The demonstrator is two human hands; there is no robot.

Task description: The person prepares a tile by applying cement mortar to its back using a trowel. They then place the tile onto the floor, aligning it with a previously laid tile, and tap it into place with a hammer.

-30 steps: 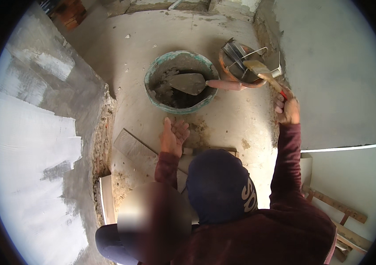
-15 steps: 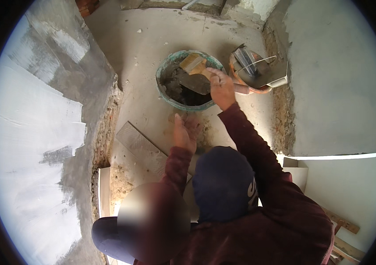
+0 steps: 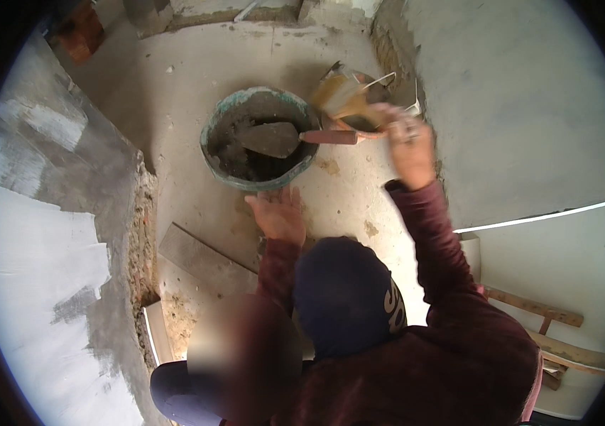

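Observation:
A wide flat brush (image 3: 342, 98) with a wooden handle is gripped in my right hand (image 3: 413, 148), both blurred by motion. It is held to the right of a round green-rimmed bucket (image 3: 219, 112), in front of a second container (image 3: 372, 133). Inside the green-rimmed bucket is wet grey mortar (image 3: 230, 145). A trowel (image 3: 272, 140) rests there, its blade over the mortar and its reddish handle jutting past the right rim. Palm up with fingers stretched out, my left hand (image 3: 279, 216) is at the near rim, holding nothing; I cannot tell if its fingertips touch it.
The second container has a white wire handle. A grey flat board (image 3: 203, 250) lies on the floor at the near left. A partly plastered wall (image 3: 54, 248) stands on the left, a grey wall (image 3: 530, 121) on the right. Wooden pieces (image 3: 537, 309) are at lower right.
My right hand has carried the brush from above the bucket to the right, past the rim. My left hand has come nearer the near rim. The view has shifted; the trowel still lies in the bucket.

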